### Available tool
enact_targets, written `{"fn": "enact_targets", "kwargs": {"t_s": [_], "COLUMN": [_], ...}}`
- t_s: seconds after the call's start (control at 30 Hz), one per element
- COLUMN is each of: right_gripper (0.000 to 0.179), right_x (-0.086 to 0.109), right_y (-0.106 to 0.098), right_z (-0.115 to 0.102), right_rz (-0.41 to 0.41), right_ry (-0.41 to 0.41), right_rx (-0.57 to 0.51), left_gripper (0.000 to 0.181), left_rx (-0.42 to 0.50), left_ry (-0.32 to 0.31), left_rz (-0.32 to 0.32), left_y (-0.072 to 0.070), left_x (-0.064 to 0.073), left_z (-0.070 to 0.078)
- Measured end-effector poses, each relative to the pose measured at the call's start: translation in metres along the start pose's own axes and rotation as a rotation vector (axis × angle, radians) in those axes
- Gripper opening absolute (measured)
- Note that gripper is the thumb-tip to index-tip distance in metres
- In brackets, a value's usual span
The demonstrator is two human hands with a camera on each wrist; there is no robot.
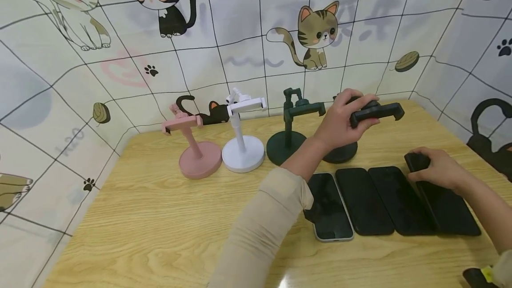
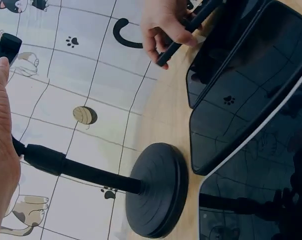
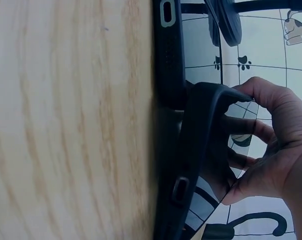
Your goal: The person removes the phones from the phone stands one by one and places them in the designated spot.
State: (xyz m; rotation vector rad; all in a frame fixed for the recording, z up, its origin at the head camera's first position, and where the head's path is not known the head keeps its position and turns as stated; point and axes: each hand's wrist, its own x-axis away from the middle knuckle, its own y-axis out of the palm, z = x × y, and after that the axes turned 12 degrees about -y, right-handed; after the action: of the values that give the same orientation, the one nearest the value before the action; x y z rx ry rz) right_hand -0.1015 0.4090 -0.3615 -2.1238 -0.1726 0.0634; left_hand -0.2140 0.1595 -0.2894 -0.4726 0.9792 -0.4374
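My left hand (image 1: 340,117) grips the black phone stand (image 1: 378,112) at its clamp. The stand's round base (image 2: 158,190) shows below in the left wrist view. At the right, my right hand (image 1: 438,170) pinches the far end of a black smartphone (image 3: 191,150) between thumb and fingers. That phone's far end is tilted up off the table. To its left lie two black phones, the nearer one (image 1: 400,201) and the one beyond (image 1: 365,201), then a phone with a pale edge (image 1: 332,210), partly hidden by my left sleeve.
A pink stand (image 1: 200,159), a white stand (image 1: 243,154) and a dark green stand (image 1: 286,146) form a row left of the black one. The wooden table (image 1: 160,226) meets a cat-patterned cloth (image 1: 240,26) behind. A dark strap (image 1: 476,277) shows at the right wrist.
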Motion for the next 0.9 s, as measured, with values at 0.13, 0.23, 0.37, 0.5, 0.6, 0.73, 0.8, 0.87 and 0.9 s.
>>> {"fn": "enact_targets", "kwargs": {"t_s": [0.13,0.23,0.37,0.5,0.6,0.73,0.8,0.87,0.9], "right_gripper": [0.07,0.07,0.071,0.074,0.075,0.071,0.069,0.067,0.067], "right_x": [0.001,0.003,0.003,0.005,0.006,0.008,0.009,0.01,0.01], "right_y": [0.002,0.003,0.005,0.007,0.007,0.006,0.006,0.006,0.005], "right_z": [0.002,0.004,0.009,0.013,0.015,0.018,0.019,0.02,0.02], "right_rz": [-0.009,-0.02,-0.02,0.0,0.007,-0.006,-0.007,-0.002,0.001], "right_ry": [0.007,0.001,-0.016,-0.005,0.004,0.028,0.049,0.068,0.069], "right_rx": [0.001,0.006,0.027,0.041,0.049,0.03,0.019,0.006,0.006], "left_gripper": [0.04,0.04,0.041,0.043,0.044,0.046,0.046,0.046,0.046], "left_rx": [0.017,0.011,0.006,-0.006,-0.018,-0.037,-0.039,-0.039,-0.04], "left_ry": [-0.047,-0.094,-0.198,-0.291,-0.347,-0.417,-0.446,-0.465,-0.469], "left_rz": [-0.026,-0.055,-0.123,-0.184,-0.212,-0.231,-0.231,-0.231,-0.229], "left_y": [0.001,0.002,0.001,0.0,0.001,0.002,0.002,0.001,0.001], "left_x": [-0.003,-0.007,-0.012,-0.017,-0.02,-0.023,-0.024,-0.024,-0.024], "left_z": [-0.002,-0.001,0.003,0.006,0.007,0.008,0.008,0.008,0.009]}}
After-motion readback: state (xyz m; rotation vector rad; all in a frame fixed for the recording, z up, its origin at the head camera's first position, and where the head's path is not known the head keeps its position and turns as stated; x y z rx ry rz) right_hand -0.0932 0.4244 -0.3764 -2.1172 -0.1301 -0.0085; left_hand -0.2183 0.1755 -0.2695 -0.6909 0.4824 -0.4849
